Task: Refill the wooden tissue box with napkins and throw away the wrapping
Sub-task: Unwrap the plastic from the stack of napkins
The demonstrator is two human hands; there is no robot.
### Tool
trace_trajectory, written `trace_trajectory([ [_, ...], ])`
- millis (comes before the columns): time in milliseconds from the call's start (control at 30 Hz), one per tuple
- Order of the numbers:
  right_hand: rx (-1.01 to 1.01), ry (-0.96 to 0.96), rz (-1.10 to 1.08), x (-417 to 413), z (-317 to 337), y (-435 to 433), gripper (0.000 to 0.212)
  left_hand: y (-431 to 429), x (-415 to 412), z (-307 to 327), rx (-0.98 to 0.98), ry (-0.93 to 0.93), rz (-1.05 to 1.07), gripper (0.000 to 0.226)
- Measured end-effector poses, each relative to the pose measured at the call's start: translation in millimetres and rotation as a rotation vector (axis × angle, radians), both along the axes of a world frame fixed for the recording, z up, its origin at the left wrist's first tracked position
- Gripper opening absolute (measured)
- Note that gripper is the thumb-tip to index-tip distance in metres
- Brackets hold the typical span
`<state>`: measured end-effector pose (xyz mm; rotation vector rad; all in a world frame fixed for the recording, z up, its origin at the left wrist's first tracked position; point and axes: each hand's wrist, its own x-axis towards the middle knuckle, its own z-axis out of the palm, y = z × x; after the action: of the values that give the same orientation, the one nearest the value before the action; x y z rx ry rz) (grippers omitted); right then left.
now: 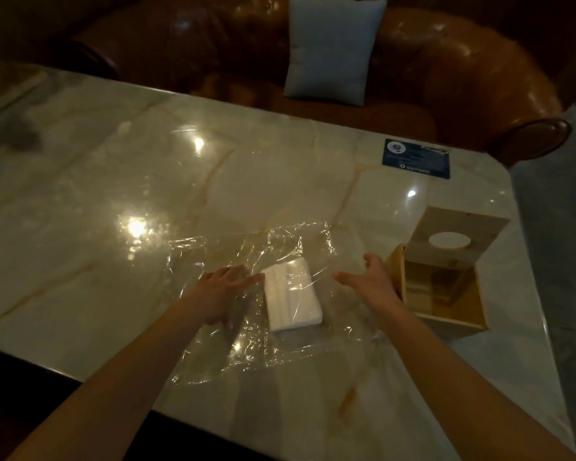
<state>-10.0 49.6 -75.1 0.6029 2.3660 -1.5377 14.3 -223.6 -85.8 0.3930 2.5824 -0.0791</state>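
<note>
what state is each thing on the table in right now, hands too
wooden tissue box: empty, lid swung up and open
napkin stack: unwrapped, lying flat on the wrapping, not yet in the box
wrapping: clear film opened out and spread flat on the table
left hand: fingers open, palm down beside the stack
right hand: fingers open, holding nothing
blue card: lying flat near the far edge

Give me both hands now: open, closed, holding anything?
Left hand: open, flat on the clear wrapping, holding nothing.
Right hand: open, holding nothing.
</note>
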Motion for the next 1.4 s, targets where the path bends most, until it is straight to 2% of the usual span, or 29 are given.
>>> trace_trajectory([
  [67,-0.111,-0.074,-0.044,-4,1,1,0.081,0,-1,0,-0.002,-0.001,-0.002,0.112],
  [100,-0.127,-0.1,-0.059,-6,1,2,0.068,-1,-1,-1,-0.001,-0.001,-0.002,0.112],
  [167,-0.127,-0.071,-0.01,-7,5,5,0.023,-2,0,-2,-0.006,0.014,-0.005,0.11],
  [200,-0.132,-0.037,0.017,-6,7,5,0.01,-3,1,-3,-0.014,0.034,-0.005,0.105],
  [267,-0.167,0.029,0.045,-6,12,5,0.022,-4,3,-6,-0.008,0.093,0.012,0.085],
  [333,-0.256,0.098,0.065,-5,25,3,0.024,-4,2,-7,0.015,0.131,0.035,0.066],
  [467,-0.338,0.194,0.269,-4,53,-5,0.019,-3,0,-7,0.055,0.081,0.057,0.06],
  [533,-0.423,0.151,0.328,-2,60,-9,0.016,-1,2,-7,0.104,0.081,0.099,0.057],
  [700,-0.961,-0.188,0.2,0,52,-3,0.029,3,9,-9,0.215,0.097,0.222,0.048],
  [767,-0.885,-0.278,0.166,2,44,-4,0.025,9,12,-9,0.263,0.137,0.286,0.047],
  [867,-0.546,-0.318,0.19,6,33,-8,0.012,22,18,-10,0.301,0.195,0.383,0.049],
  [1033,-0.124,-0.287,0.24,6,19,-27,0.017,45,36,-22,0.302,0.265,0.486,0.052],
  [1133,-0.244,-0.289,0.113,4,13,-39,0.024,57,43,-30,0.271,0.3,0.505,0.051],
  [1233,-0.342,-0.314,0.028,6,12,-48,0.015,64,46,-35,0.258,0.32,0.518,0.05],
  [1333,-0.444,-0.324,-0.003,8,11,-57,0.008,66,46,-36,0.225,0.329,0.505,0.049],
  [1400,-0.464,-0.35,0.018,11,7,-59,0.014,67,48,-32,0.23,0.358,0.506,0.048],
])
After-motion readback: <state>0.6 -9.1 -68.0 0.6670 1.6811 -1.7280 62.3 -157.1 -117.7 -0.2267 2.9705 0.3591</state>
